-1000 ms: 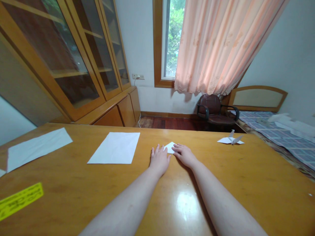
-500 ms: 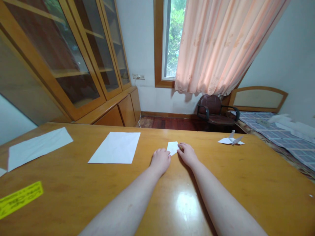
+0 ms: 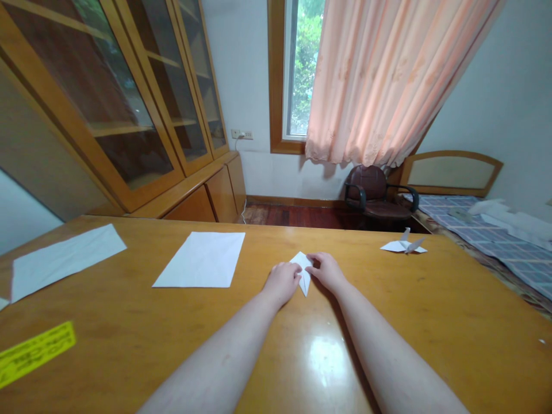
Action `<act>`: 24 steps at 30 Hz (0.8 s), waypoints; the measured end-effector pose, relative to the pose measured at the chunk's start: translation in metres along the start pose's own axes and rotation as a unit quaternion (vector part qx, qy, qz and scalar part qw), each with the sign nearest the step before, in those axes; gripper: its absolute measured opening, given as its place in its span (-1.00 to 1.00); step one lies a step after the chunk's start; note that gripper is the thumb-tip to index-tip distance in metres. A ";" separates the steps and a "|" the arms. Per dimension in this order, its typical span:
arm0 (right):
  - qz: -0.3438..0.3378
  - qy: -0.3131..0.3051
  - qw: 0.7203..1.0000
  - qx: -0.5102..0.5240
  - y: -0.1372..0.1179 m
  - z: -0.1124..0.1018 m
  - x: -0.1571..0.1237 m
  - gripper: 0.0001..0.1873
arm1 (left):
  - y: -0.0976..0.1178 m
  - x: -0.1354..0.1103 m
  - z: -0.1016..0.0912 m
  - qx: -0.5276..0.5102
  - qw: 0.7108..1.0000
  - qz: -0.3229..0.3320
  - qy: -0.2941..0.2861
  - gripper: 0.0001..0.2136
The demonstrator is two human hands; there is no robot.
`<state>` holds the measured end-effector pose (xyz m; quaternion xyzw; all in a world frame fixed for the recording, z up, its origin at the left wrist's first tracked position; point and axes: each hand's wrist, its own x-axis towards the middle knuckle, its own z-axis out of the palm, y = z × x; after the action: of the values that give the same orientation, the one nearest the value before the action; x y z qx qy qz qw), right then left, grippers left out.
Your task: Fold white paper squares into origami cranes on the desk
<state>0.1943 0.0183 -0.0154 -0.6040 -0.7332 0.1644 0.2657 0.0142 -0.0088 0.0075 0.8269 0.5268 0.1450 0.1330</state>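
Note:
A small folded white paper piece (image 3: pixel 304 276) lies on the wooden table (image 3: pixel 431 322), shaped like a narrow kite with its point toward me. My left hand (image 3: pixel 282 282) is curled, its fingertips pinching the paper's left edge. My right hand (image 3: pixel 330 271) is curled too, fingers pressed on the paper's right edge. Both forearms reach forward over the table's middle.
A flat white sheet (image 3: pixel 199 260) lies left of my hands, another sheet (image 3: pixel 60 259) at the far left, and a yellow label (image 3: pixel 34 352) near the left front. A finished paper crane (image 3: pixel 404 244) sits at the back right. A chair (image 3: pixel 376 195) and a bed (image 3: pixel 495 241) stand beyond the table.
My left hand went from flat with spread fingers to curled. The paper changed from a small squarish shape to a longer kite shape pointing toward me.

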 end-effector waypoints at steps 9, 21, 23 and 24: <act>-0.015 -0.017 1.000 0.016 -0.003 -0.003 -0.002 -0.58 | -0.012 0.006 0.013 0.019 0.992 -0.121 0.028 -0.57; -0.023 -0.012 0.999 0.030 -0.009 -0.006 -0.005 -0.57 | -0.014 0.011 0.014 -0.160 0.980 -0.088 0.081 -0.77; -0.024 -0.013 0.999 0.036 -0.008 -0.005 -0.005 -0.58 | -0.015 0.012 0.017 -0.209 0.971 -0.083 0.086 -0.75; -0.021 -0.015 0.999 0.039 -0.008 -0.005 -0.004 -0.58 | -0.016 0.012 0.018 -0.232 0.965 -0.082 0.087 -0.73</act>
<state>0.1915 0.0120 -0.0083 -0.5752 -0.7425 0.1962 0.2816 0.0127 0.0080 -0.0141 0.7117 0.5544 0.3231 0.2860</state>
